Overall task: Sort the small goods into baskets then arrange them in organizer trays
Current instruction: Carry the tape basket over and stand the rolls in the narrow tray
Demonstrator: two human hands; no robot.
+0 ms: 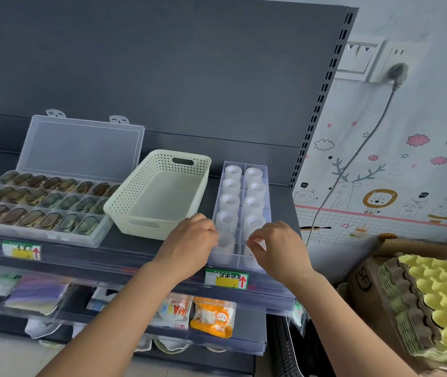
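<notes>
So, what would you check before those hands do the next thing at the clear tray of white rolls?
1. Cream basket emptied: ok, nothing shows inside.
2. Clear tray flat on the shelf: ok.
3. White rolls upright in both rows: ok for those beyond the hands.
4. Nearest two compartments filled: cannot tell, the hands partly cover them.
5. Left hand grip on the near-left roll: cannot tell; its fingers are at it.
6. Right hand holding anything: cannot tell; its fingers curl over the near-right compartment.
</notes>
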